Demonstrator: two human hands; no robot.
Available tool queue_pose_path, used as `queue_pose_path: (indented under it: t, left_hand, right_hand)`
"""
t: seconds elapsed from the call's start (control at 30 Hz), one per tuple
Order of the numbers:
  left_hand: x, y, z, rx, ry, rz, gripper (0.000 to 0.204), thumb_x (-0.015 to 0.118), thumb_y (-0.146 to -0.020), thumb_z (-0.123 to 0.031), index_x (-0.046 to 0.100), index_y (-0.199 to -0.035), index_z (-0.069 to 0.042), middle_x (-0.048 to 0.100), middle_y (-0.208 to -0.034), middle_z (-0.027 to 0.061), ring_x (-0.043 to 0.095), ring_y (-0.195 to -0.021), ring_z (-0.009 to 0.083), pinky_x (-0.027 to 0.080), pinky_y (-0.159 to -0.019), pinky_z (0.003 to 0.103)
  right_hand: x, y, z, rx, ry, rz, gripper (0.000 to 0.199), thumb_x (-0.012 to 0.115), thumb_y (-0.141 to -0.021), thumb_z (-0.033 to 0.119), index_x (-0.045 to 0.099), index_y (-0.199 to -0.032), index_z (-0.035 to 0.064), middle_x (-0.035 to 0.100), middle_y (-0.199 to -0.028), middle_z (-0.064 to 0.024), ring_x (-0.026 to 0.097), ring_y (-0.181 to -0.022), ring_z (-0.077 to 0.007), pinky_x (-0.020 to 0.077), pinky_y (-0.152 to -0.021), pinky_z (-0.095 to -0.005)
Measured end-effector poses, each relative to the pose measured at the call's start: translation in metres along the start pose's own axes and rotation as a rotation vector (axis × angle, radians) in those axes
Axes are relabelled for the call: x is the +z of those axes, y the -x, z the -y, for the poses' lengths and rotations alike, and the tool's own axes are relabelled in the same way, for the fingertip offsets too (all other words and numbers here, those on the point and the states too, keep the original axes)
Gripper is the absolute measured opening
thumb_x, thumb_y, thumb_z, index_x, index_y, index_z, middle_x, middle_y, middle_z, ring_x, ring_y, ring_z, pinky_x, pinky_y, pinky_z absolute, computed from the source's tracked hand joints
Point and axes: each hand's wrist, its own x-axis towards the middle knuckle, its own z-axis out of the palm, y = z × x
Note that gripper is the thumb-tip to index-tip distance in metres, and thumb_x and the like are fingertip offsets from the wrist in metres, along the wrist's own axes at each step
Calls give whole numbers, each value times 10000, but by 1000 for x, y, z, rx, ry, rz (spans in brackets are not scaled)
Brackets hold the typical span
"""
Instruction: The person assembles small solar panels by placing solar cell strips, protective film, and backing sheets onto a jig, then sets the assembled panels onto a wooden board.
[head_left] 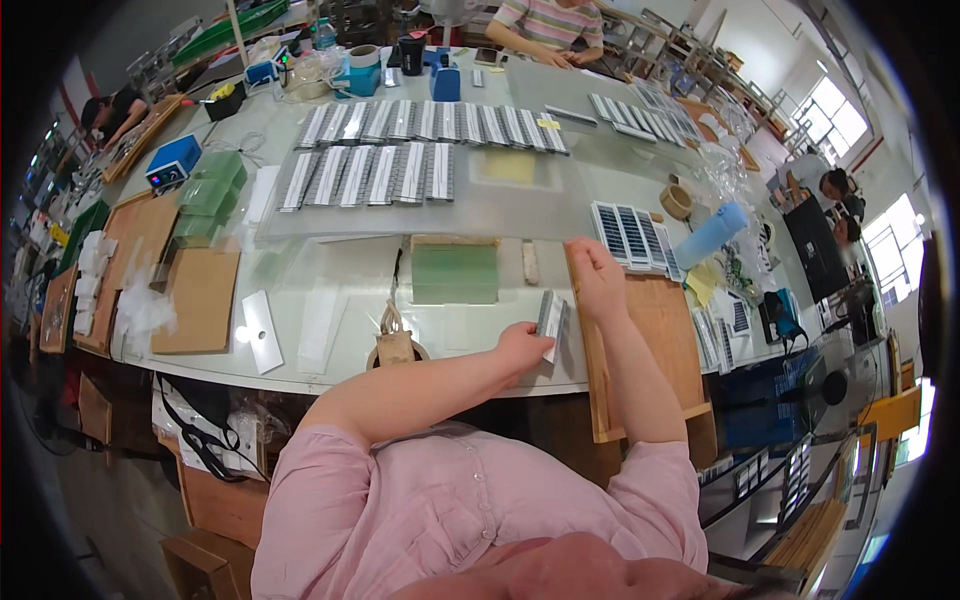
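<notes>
Covering most of the view is a long pale worktable (330, 290) in a bright workshop, windows at far right, other people seated at its far end and left side.

Surface: two rows of grey ribbed strips (400, 150) laid side by side on a clear sheet at table centre. Green plate (455, 272) on a wooden backing lies nearer, a narrow wooden block (530, 262) just beside its right edge. Stack of green sheets (205, 195) at left, brown boards (195, 300) beneath and beside it. Small blue device (172, 162) at far left. Blue roll (712, 235) at right, near a ring of tape (677, 200).

Containers: shallow wooden tray (665, 340) overhangs the near table edge at right; a batch of ribbed strips (635, 238) sits at its far end, rest of its floor bare where visible. Blue crate (765, 400) below the table edge, contents not discernible.

Hands: left hand (523, 350) reaches in from lower centre, forearm bare, fingers pinching the lower end of a small grey ribbed strip piece (550, 322). This piece stands tilted at the near table edge, just left of the tray wall. Right hand (597, 278) rests over the tray's left wall, fingers curled loosely; whether it grips anything cannot be told.
</notes>
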Motion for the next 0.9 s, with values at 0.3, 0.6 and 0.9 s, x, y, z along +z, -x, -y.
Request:
queue_pose_path:
  t: [0.3, 0.6, 0.9]
  left_hand:
    - [-3, 35, -15, -40, 88, -43, 878, 661, -844, -238, 82, -1470, -26, 335, -1419, 193, 531, -801, 185, 488, -662, 351]
    - [-33, 66, -33, -255, 77, 153, 919, 615, -844, -283, -14, -1484, -85, 276, -1454, 190, 572, -987, 353, 500, -801, 510]
    - [-112, 28, -38, 252, 689, -275, 222, 540, -843, -87, 509, -1053, -22, 542, -957, 84, 566, -877, 210, 460, -735, 344]
  right_hand:
    - [107, -42, 46, -461, 572, 202, 418, 599, -875, 303, 569, -1200, 42, 522, -1272, -212, 492, -1166, -375, 385, -977, -429]
    - [171, -76, 48, -411, 854, 293, 489, 516, -892, 438, 514, -1265, 123, 456, -1321, -139, 427, -1210, -308, 284, -996, -529]
    - [143, -56, 47, -420, 805, 320, 440, 508, -911, 411, 538, -1240, 119, 460, -1345, -141, 420, -1242, -306, 258, -1028, -553]
